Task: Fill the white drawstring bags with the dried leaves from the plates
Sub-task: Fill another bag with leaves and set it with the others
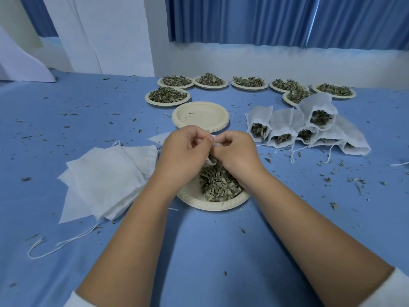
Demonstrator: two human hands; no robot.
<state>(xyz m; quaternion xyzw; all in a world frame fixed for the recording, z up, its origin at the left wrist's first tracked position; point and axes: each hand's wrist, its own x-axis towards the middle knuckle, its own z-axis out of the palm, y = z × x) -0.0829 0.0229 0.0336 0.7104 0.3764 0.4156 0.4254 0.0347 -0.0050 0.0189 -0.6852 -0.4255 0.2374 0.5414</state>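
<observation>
Pinching a white drawstring bag (pixel 209 161) between curled fingertips of left hand (pixel 184 151) and right hand (pixel 235 152), knuckles up, forearms converging. Hovering above dried leaves (pixel 218 185) on a plate (pixel 212 206); empty bags (pixel 106 176) beside the left hand, filled bags (pixel 309 129) beyond the right.

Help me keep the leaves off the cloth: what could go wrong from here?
1. The left hand and right hand pinch the white bag over the near plate. If its mouth is poorly opened, leaves could fall onto the blue cloth, which is already littered with crumbs.
2. The filled bags lie on their sides with mouths undrawn, so a nudge might spill them.
</observation>
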